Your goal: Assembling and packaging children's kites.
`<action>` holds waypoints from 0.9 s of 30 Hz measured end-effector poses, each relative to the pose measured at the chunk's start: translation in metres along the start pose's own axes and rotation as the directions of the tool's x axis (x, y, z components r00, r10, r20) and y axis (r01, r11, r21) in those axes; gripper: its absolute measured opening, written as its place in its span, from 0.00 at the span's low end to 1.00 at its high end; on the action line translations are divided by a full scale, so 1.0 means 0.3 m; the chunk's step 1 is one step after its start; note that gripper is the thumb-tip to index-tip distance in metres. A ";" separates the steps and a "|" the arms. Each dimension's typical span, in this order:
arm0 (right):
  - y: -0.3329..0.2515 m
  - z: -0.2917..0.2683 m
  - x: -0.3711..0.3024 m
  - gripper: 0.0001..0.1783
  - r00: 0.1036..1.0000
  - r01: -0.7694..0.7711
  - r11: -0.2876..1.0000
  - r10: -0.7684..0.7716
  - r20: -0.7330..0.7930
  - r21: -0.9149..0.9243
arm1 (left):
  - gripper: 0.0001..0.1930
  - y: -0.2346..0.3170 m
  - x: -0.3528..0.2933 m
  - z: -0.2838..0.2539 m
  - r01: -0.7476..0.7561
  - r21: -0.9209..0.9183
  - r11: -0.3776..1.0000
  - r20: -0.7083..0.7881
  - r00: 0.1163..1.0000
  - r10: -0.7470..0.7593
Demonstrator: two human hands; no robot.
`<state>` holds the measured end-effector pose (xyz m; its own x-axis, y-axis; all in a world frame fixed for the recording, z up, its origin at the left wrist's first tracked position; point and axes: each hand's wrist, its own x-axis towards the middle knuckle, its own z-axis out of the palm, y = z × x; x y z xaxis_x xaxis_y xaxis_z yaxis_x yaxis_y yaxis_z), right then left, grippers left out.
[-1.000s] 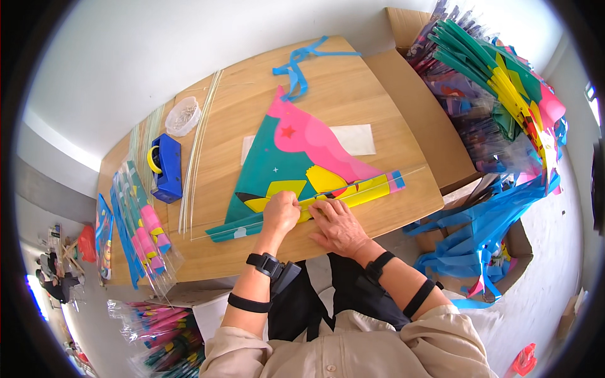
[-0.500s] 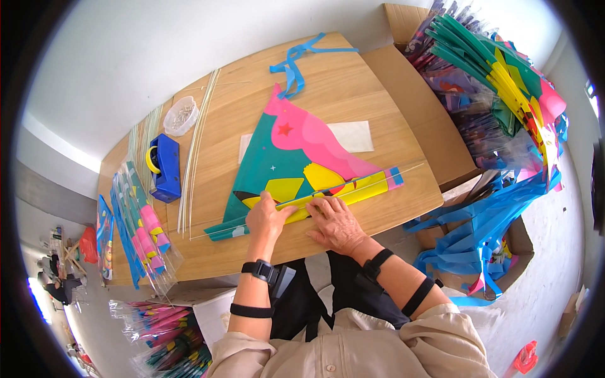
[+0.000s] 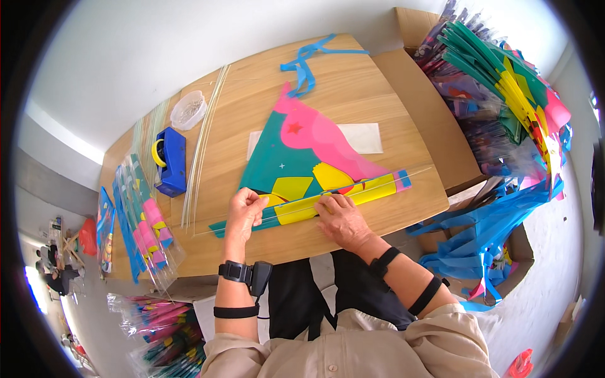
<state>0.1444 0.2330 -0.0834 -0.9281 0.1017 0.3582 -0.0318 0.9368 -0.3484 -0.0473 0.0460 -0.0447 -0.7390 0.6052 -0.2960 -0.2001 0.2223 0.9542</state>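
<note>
A triangular kite (image 3: 271, 151) in green, pink and yellow lies on the table, its near edge rolled into a long tube. A thin pale rod (image 3: 378, 186) runs along that roll and sticks out past both ends. My left hand (image 3: 242, 213) is at the roll's left part, fingers curled and thumb pressed in; what they pinch is hidden. My right hand (image 3: 343, 222) rests on the middle of the roll, its bent fingers gripping the rolled edge and the rod. Blue ribbon tails (image 3: 302, 66) trail from the kite's far tip.
A blue tape dispenser (image 3: 171, 162), a clear tub (image 3: 188, 110) and bundles of thin rods (image 3: 207, 142) stand on the left. Packed kites (image 3: 142, 211) lie by the left edge. On the right, cartons (image 3: 428, 120) hold more kites and blue ribbons (image 3: 479, 246). A white sheet (image 3: 362, 137) lies under the kite.
My left hand has slid a little left along the roll, and its fingers have curled in. My right hand's fingers have bent more over the roll. The view has shifted slightly.
</note>
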 end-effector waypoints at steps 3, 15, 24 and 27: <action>-0.014 -0.001 0.007 0.23 0.997 -0.066 0.994 0.068 -0.021 0.086 | 0.20 0.000 -0.021 0.018 0.088 -0.222 0.971 0.090 0.994 -0.069; 0.003 0.070 0.048 0.09 0.908 -0.321 0.687 0.419 0.006 0.652 | 0.29 -0.036 -0.003 0.232 0.021 0.035 0.999 0.230 0.973 -0.028; -0.027 0.055 0.034 0.13 0.916 -0.291 0.792 0.393 -0.083 0.536 | 0.09 -0.040 0.047 0.251 -0.227 0.495 0.839 0.199 0.969 0.145; -0.011 0.062 0.037 0.13 0.917 -0.288 0.771 0.393 -0.069 0.569 | 0.10 -0.005 0.042 0.272 -0.370 0.634 0.679 0.272 0.929 0.251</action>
<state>0.1273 0.2248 -0.0945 -0.8381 0.4844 0.2510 0.0316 0.5024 -0.8641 -0.0040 0.1156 -0.0535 -0.5617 0.8260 -0.0468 0.5453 0.4121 0.7299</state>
